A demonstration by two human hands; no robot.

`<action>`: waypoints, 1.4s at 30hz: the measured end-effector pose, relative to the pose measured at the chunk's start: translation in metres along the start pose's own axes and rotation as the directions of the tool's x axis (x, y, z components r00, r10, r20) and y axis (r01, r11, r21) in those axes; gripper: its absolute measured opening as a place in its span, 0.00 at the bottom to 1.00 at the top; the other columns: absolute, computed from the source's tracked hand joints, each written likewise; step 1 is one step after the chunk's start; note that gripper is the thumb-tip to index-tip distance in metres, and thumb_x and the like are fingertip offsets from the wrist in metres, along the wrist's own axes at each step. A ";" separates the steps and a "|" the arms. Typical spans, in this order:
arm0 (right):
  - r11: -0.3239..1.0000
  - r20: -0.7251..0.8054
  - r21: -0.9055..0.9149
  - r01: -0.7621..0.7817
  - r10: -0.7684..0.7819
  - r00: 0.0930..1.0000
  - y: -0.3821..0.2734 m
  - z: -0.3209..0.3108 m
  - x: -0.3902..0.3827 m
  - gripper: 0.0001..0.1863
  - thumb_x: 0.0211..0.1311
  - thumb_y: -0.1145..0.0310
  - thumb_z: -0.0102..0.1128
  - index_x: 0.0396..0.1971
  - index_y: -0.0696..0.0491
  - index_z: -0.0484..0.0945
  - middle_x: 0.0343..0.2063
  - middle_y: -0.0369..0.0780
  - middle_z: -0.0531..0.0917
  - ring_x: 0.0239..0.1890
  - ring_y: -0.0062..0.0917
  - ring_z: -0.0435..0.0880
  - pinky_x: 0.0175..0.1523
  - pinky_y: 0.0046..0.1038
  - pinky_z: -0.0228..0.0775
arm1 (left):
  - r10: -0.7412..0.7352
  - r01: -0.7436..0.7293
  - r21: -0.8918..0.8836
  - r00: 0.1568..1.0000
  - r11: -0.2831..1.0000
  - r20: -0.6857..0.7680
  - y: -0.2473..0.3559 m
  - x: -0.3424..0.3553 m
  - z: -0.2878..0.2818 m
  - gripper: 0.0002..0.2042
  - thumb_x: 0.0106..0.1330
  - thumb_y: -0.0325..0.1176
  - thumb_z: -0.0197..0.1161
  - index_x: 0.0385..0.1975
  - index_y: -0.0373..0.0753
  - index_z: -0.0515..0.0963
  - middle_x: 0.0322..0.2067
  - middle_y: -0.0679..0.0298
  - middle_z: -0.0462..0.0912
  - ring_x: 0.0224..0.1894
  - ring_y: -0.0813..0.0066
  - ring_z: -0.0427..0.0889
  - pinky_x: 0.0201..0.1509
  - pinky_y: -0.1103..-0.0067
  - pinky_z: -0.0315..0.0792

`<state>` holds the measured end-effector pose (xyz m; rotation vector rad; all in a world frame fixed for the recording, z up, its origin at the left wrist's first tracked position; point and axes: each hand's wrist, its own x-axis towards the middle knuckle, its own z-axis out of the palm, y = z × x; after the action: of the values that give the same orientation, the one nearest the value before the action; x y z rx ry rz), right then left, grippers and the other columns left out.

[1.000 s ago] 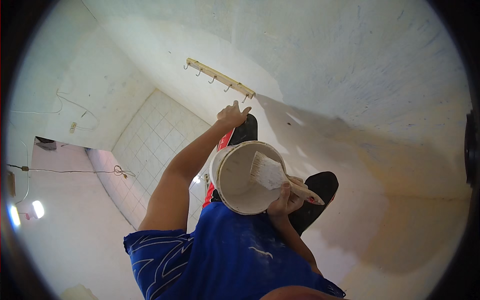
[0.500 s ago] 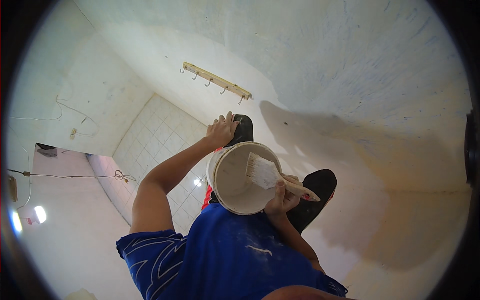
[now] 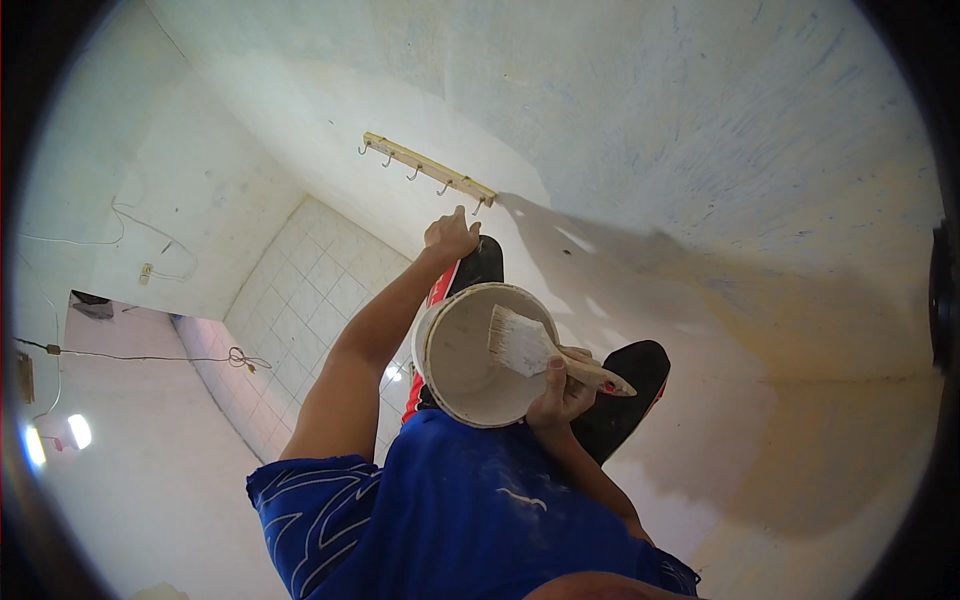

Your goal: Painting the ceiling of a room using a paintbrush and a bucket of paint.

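My right hand [image 3: 563, 400] is closed round the wooden handle of a wide paintbrush [image 3: 522, 343]. Its pale bristles, caked in white, lie over the mouth of a white bucket [image 3: 428, 350]. That hand is also against the bucket's right side; whether it grips the bucket too is hidden. The bucket is tilted in front of my body, its inside coated pale. Past my knee, my left hand [image 3: 453, 237] reaches out with nothing visible in it, at least one finger stretched out. It is nearest to a wooden hook rack [image 3: 428, 168] on the wall.
A smooth wall [image 3: 650, 130] fills the far and right side, with patches of white and yellowish tone. White tiles [image 3: 300, 265] cover an area on the left. A cable [image 3: 150, 352] crosses an opening there, near bright lamps [image 3: 80, 430]. My knees [image 3: 635, 375] flank the bucket.
My left hand has lifted off my knee and moved forward toward the hook rack, its fingers less spread. My right hand, the paintbrush and the bucket have barely moved.
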<state>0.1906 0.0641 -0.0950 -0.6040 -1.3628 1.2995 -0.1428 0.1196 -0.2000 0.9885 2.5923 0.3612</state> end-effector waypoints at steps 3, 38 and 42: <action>1.000 -0.008 0.009 0.024 -0.024 1.000 0.004 -0.003 -0.001 0.08 0.73 0.75 0.58 0.46 0.64 0.73 0.44 0.45 0.78 0.47 0.27 0.77 0.54 0.30 0.72 | -0.034 0.043 -0.221 0.998 0.974 0.044 -0.015 -0.004 0.023 0.31 0.72 0.61 0.54 0.64 0.44 0.72 0.58 0.40 0.79 0.63 0.39 0.77 0.65 0.52 0.72; 0.999 0.021 0.010 0.040 -0.040 0.999 0.003 -0.005 0.001 0.07 0.72 0.78 0.59 0.45 0.65 0.74 0.44 0.48 0.79 0.49 0.32 0.78 0.55 0.34 0.72 | 0.151 0.046 -0.576 0.945 0.817 0.290 -0.046 -0.096 0.001 0.59 0.60 0.62 0.71 0.82 0.51 0.37 0.74 0.36 0.49 0.78 0.35 0.50 0.79 0.54 0.54; 0.999 0.013 0.023 -0.024 0.023 1.000 0.000 -0.004 0.000 0.08 0.72 0.78 0.58 0.46 0.65 0.74 0.45 0.48 0.78 0.48 0.31 0.79 0.55 0.33 0.72 | 0.217 -0.003 -0.591 0.931 0.806 0.292 -0.061 -0.108 -0.006 0.57 0.61 0.60 0.71 0.82 0.46 0.39 0.74 0.38 0.54 0.76 0.43 0.59 0.77 0.56 0.60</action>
<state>0.1944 0.0650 -0.0955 -0.5983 -1.3525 1.3383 -0.1056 0.0019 -0.1922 0.8749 1.9140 0.8692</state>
